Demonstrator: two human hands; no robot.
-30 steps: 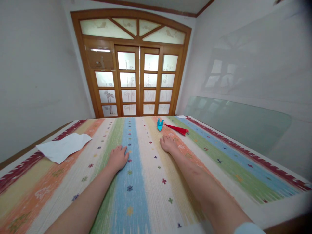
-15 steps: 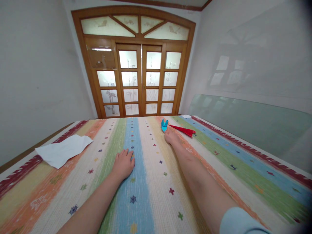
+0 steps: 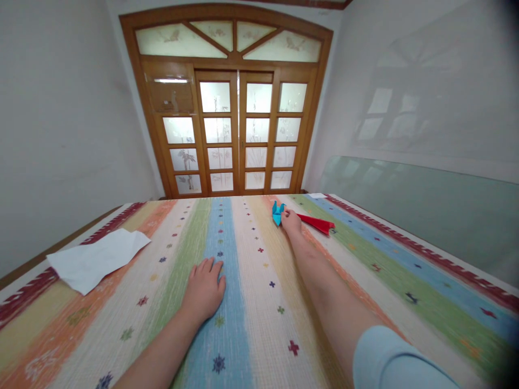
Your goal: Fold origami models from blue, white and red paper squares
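Far across the cloth, my right hand reaches out with its fingers closed on the right side of a small blue origami crane. The crane has upright pointed tips, and part of it is hidden by my fingers. Just right of that hand lies a long folded red paper plane, its narrow end running toward my hand. Flat on the cloth's blue stripe rests my left hand, fingers stretched out and holding nothing.
A striped tablecloth with small printed figures covers the table. On the left lies a creased white sheet of paper. A small white piece is at the far right edge. Behind the table stand wooden glass-paned doors.
My right hand has shifted from the near side of the blue crane to its right side. The view has tilted slightly; my left hand stays flat on the cloth.
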